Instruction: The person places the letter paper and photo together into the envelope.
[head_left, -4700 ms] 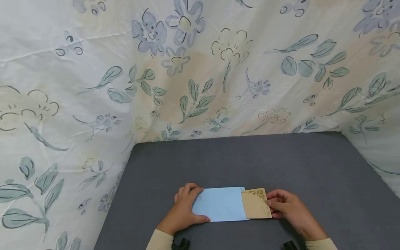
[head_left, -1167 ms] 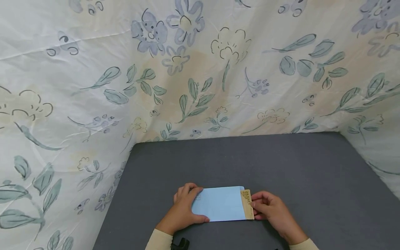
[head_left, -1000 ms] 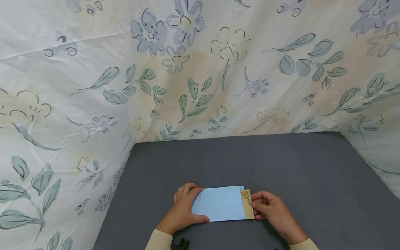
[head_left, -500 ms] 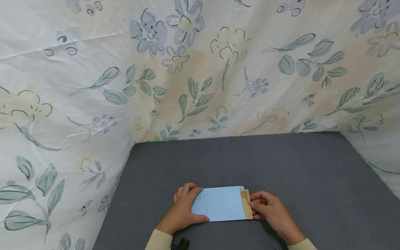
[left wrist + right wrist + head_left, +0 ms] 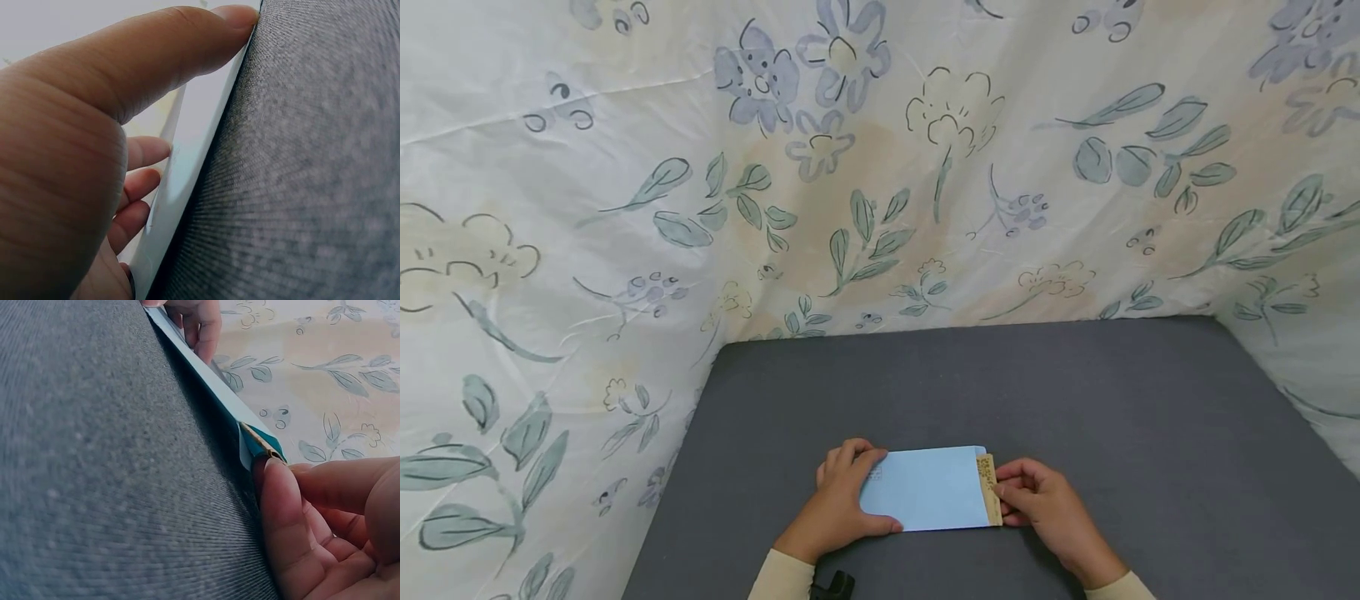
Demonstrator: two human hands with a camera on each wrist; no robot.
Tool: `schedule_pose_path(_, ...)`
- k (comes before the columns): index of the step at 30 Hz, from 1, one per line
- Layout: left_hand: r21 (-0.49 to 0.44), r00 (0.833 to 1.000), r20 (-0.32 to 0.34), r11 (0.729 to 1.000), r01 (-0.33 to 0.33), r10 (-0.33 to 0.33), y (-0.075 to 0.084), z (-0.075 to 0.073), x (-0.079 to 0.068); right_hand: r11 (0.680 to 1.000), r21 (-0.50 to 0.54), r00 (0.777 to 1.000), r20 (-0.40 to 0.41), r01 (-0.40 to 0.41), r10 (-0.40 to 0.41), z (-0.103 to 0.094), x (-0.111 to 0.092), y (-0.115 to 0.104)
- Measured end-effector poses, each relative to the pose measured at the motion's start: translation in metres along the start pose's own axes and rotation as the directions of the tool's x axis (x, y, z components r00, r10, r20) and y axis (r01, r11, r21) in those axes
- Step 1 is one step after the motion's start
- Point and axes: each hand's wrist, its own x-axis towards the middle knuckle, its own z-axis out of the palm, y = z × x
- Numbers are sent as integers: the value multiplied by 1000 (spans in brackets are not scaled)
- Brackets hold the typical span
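Note:
A light blue envelope (image 5: 925,489) lies flat on the dark grey table, its mouth facing right. Out of that mouth sticks a narrow strip of a tan card (image 5: 989,492) with a gold ornamental pattern; the rest is hidden inside. My left hand (image 5: 848,496) holds the envelope's left end, thumb at the near edge and fingers at the far edge. My right hand (image 5: 1043,504) pinches the card's outer edge between thumb and fingers. In the right wrist view, the card (image 5: 262,440) sits between the envelope's two layers at the opening.
The grey table (image 5: 970,383) spreads around the envelope. Behind and to the left hangs a floral cloth (image 5: 880,167). A black device (image 5: 835,586) shows beside the left wrist at the bottom edge.
Since the earliest frame, my right hand has moved left with the card, which has slid deeper into the envelope; over the last second it moved only slightly. My left hand stayed in place.

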Motion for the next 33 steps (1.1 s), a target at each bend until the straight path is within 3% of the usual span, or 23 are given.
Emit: schedule_pose_path(33,10,1000,-18,1000,0,0,-3,8,-3,998,9,999,5,54,-54,18,1,4)
